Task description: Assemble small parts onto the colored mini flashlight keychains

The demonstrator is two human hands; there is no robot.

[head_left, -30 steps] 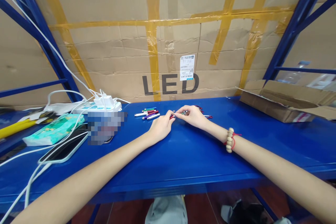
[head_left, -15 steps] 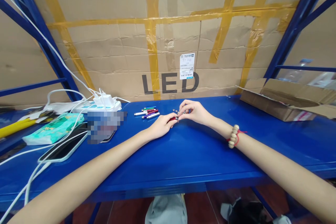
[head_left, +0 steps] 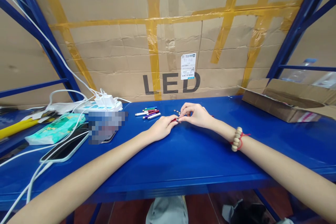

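My left hand [head_left: 160, 128] rests on the blue shelf top [head_left: 189, 154] and pinches a small red pen-shaped item [head_left: 174, 120] at its left end. My right hand [head_left: 196, 114], with a bead bracelet [head_left: 237, 139] on its wrist, meets it from the right, fingertips closed at the item's tip. Just behind the fingers lie a few tiny silver parts [head_left: 176, 111]. Left of them sits a small bunch of similar coloured pen-shaped items [head_left: 148, 112]. My right hand hides whatever lies behind it.
A taped cardboard sheet marked LED [head_left: 170, 42] backs the shelf. An open cardboard box [head_left: 286, 103] lies at right. At left are a power strip with chargers [head_left: 99, 105], white cables, a phone [head_left: 65, 147], a teal tissue pack [head_left: 55, 129] and blue rack posts.
My right hand lifted off the pile behind it and came back to the red item's tip. My left hand kept its hold, almost still.
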